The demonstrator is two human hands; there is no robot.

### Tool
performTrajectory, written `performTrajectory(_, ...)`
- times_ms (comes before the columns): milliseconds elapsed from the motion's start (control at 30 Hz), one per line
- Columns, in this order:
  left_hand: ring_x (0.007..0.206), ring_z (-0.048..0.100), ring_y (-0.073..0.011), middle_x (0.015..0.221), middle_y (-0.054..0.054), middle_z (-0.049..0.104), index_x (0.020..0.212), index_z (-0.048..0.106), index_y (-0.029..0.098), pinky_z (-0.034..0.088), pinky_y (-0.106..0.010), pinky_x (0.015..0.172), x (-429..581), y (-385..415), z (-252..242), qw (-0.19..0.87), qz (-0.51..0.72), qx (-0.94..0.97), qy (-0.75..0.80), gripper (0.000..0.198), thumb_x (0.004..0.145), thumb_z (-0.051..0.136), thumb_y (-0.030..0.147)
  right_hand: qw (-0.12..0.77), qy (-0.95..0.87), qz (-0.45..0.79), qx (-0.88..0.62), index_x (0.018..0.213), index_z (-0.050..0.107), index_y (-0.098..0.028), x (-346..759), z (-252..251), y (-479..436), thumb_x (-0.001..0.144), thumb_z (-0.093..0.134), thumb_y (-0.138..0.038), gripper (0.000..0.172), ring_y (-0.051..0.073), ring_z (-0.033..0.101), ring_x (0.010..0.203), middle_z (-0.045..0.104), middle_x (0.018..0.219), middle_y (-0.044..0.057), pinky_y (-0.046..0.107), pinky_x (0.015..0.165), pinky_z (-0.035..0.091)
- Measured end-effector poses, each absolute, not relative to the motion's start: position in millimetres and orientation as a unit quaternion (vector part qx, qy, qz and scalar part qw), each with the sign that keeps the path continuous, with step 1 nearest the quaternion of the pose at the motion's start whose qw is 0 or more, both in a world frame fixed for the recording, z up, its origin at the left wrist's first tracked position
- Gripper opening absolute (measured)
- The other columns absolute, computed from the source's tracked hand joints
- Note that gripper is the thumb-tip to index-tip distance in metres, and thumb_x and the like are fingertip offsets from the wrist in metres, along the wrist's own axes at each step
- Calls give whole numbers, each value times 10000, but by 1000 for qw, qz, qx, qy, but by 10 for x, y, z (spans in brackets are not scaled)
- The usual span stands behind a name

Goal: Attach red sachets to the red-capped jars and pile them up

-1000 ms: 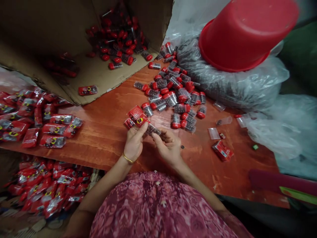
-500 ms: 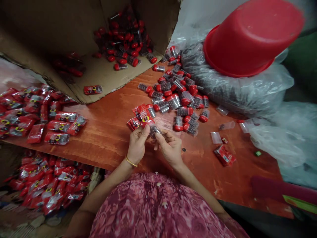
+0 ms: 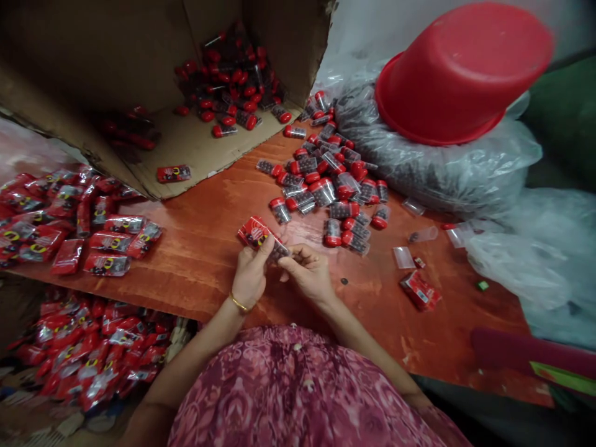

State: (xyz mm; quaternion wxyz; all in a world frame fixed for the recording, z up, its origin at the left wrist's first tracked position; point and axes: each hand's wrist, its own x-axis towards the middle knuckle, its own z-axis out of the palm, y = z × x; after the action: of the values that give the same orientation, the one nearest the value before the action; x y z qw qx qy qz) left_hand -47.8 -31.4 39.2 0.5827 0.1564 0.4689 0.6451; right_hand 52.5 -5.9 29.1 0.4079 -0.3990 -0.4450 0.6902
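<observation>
Between my hands is a small clear tube of dark balls [image 3: 279, 251], with red printed wrapping around its far part. My left hand [image 3: 251, 273] is closed on it, thumb on top, a gold bangle at the wrist. My right hand [image 3: 307, 268] pinches its near end with thumb and fingers. A red printed packet [image 3: 254, 232] shows just beyond my left thumb; where the held wrapping stops and anything beneath it starts, I cannot tell. Past my hands lies a heap of red-capped clear tubes [image 3: 323, 191] filled with dark balls. The closest red-capped tube [image 3: 280, 211] lies apart from the heap.
A cardboard box [image 3: 209, 166] on its side holds more tubes. Red wrapped packs [image 3: 110, 263] cover the table's left end, with another pile [image 3: 102, 347] below. A red bucket [image 3: 465, 74] sits upside down on a plastic bag [image 3: 419, 167]. Scraps and a red packet [image 3: 419, 290] lie right.
The red wrapping, which stood up beyond the tube, now lies lower along it. Both hands have shifted slightly left, still on the tube. The nearest loose tube is now uncovered.
</observation>
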Motion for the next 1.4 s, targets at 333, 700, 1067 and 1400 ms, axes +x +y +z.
performTrajectory(333, 801, 657, -172, 807, -49, 707, 795, 654, 160, 512, -258, 697, -736, -457, 377, 640, 605, 96, 464, 349, 613, 736, 447, 384, -681, 453, -428, 649, 556, -189, 542, 165, 69, 702, 645, -482, 310, 106, 499, 526, 572, 583, -20, 240, 529, 422)
performTrajectory(700, 1035, 598, -215, 982, -68, 698, 834, 651, 200, 455, -362, 909, -1564, -469, 373, 365, 719, 73, 587, 412, 676, 595, 576, 111, -771, -18, -626, 1145, 562, -89, 1075, -17, 319, 848, 444, -439, 474, 323, 503, 897, 619, 996, 203, 437, 751, 330)
performTrajectory(1067, 1256, 398, -364, 1170, -69, 633, 819, 729, 312, 182, -600, 1024, -1188, -42, 76, 192, 282, 569, 748, 163, 676, 678, 370, 191, -796, 31, -574, 1077, 616, -151, 947, 84, 208, 867, 442, -415, 379, 285, 494, 938, 598, 1093, 155, 436, 801, 330)
performTrajectory(1400, 1222, 458, -313, 1193, -89, 616, 864, 723, 285, 185, -559, 1047, -1050, -189, 142, 116, 385, 540, 739, 195, 736, 620, 391, 349, -693, 428, -463, 1017, 592, -185, 485, 156, 82, 810, 530, -431, 327, 164, 574, 729, 648, 881, 59, 293, 653, 460)
